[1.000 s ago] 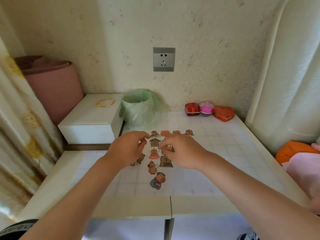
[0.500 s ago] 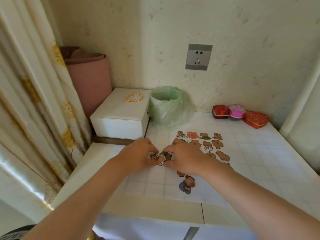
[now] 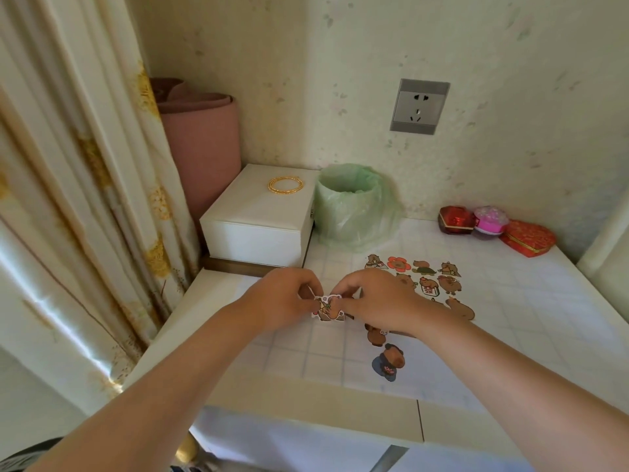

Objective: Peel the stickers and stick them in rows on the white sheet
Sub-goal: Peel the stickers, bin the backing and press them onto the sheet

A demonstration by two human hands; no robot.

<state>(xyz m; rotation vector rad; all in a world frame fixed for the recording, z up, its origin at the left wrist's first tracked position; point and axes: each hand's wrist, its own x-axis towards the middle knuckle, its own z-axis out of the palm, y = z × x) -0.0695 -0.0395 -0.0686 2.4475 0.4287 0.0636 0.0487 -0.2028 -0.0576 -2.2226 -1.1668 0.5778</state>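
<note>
Partly done: at least 10 stuck stickers (image 3: 398, 264) on white sheet (image 3: 510, 335); left hand (image 3: 282, 301) and right hand (image 3: 381, 301) pinch 1 loose sticker (image 3: 326, 310), unplaced.

Brown white-edged capybara sticker (image 3: 327, 310), pinched between left hand (image 3: 284, 301) and right hand (image 3: 383, 301), other capybara stickers (image 3: 427, 279) in rows on white sheet (image 3: 446, 352)

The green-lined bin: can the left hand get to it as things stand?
Probably yes. The left hand sits just in front of the green-lined bin, with nothing standing between them. It is busy, though: it pinches a sticker together with the right hand.
</note>
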